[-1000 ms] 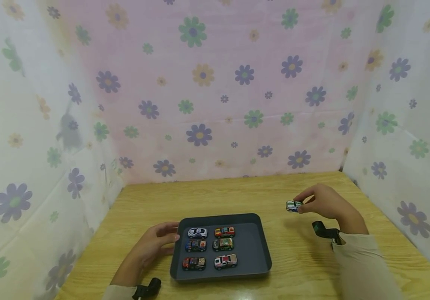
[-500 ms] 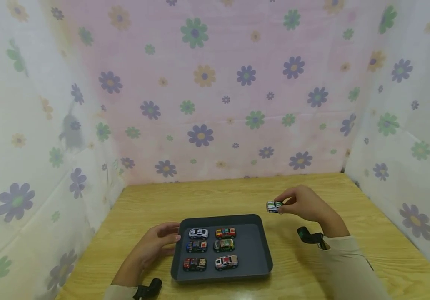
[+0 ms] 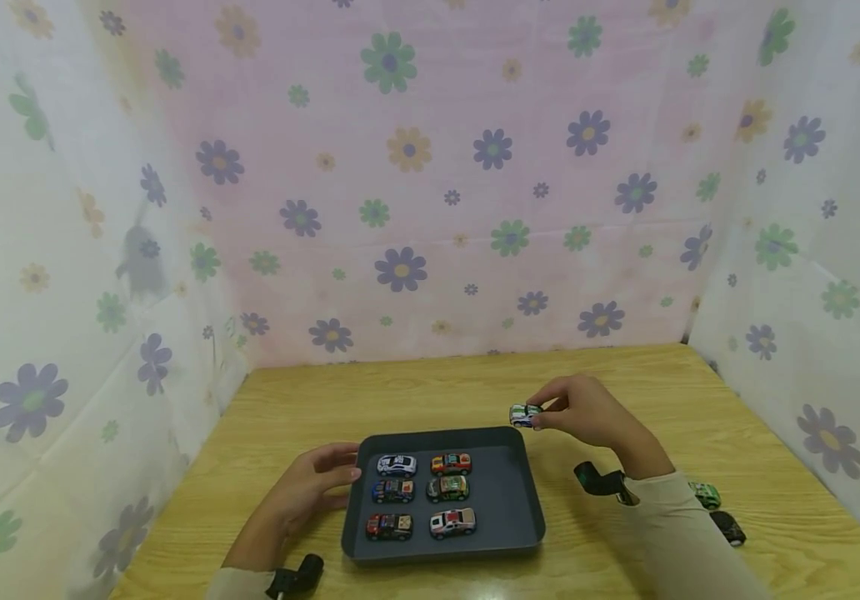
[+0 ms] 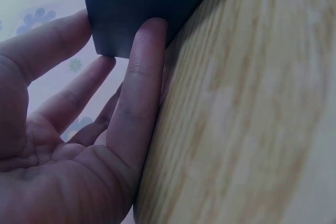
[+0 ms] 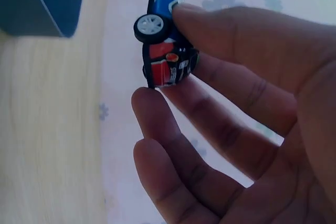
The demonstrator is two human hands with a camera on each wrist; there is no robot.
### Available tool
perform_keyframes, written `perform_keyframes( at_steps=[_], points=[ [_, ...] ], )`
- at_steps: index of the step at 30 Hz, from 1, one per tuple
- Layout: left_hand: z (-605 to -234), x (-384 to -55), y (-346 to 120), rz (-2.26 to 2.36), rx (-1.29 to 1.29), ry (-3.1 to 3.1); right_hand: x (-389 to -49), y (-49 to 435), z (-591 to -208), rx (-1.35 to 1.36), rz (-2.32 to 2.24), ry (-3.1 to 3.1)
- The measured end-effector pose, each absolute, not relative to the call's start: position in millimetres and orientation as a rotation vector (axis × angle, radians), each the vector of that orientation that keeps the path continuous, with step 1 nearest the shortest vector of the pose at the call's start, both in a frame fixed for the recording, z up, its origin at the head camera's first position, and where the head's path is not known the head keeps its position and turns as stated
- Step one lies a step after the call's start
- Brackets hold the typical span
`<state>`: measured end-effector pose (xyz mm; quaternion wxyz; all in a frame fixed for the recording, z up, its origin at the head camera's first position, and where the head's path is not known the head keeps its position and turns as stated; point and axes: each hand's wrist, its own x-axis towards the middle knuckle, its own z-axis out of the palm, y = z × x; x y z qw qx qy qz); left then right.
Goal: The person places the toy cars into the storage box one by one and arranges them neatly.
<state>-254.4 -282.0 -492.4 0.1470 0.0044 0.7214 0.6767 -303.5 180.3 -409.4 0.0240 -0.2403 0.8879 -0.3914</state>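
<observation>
My right hand (image 3: 587, 410) pinches a white toy car (image 3: 524, 415) with green stripes between thumb and fingers, above the table near the tray's far right corner. In the right wrist view, this car (image 5: 165, 30) shows blue and red sides and pale wheels. The dark grey tray (image 3: 508, 500) holds several toy cars in two columns, among them a white one (image 3: 397, 465), a red-and-yellow one (image 3: 451, 464) and a white-and-red one (image 3: 453, 522). My left hand (image 3: 308, 487) rests by the tray's left side; in the left wrist view, its extended fingers (image 4: 139, 87) touch the tray wall (image 4: 136, 3).
Beside my right sleeve (image 3: 688, 525), a green toy car (image 3: 706, 495) and a black toy car (image 3: 727, 528) lie on the wooden table (image 3: 370, 396), partly hidden by the arm. Flower-patterned cloth (image 3: 430, 183) encloses the back and both sides.
My right hand has moved left with the white toy car, from the table's right side to near the tray's far right corner. Two cars by the right sleeve have come into view.
</observation>
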Motion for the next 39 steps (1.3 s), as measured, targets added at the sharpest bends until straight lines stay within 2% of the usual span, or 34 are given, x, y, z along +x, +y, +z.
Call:
perform_keyframes(
  at_steps=[6, 39],
  points=[
    [-492, -255, -282, 1.946, 0.009, 2.075, -303, 166, -416, -0.776, -1.184, 2.772],
    [-492, -255, -281, 1.945, -0.003, 2.088, -290, 114, -435, -0.505, -1.023, 2.808]
  ],
)
